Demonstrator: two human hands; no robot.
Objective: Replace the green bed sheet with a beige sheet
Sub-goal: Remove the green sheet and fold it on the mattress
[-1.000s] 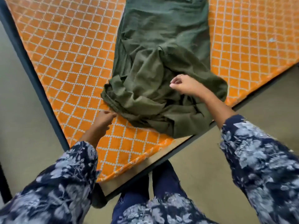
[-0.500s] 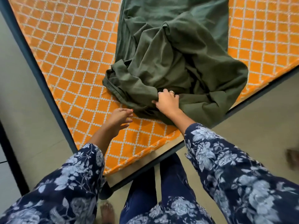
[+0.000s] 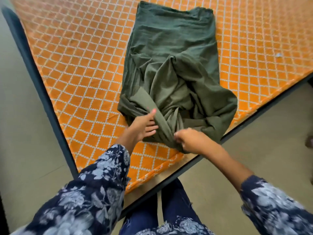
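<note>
1. The green sheet (image 3: 171, 68) lies bunched on the orange mattress (image 3: 81, 65), its crumpled end at the near corner.
2. The left hand (image 3: 144, 126) rests on the sheet's near-left folds, fingers straight, thumb up.
3. The right hand (image 3: 188, 139) grips a twisted fold near the mattress's near edge; its fingertips are hidden in cloth.
4. The mattress's far edge and right side are cut off.

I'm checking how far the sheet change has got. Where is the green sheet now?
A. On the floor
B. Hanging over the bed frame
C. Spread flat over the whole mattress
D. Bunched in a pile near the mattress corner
D: the green sheet lies bunched on the orange mattress near its corner, both hands at it.
</note>
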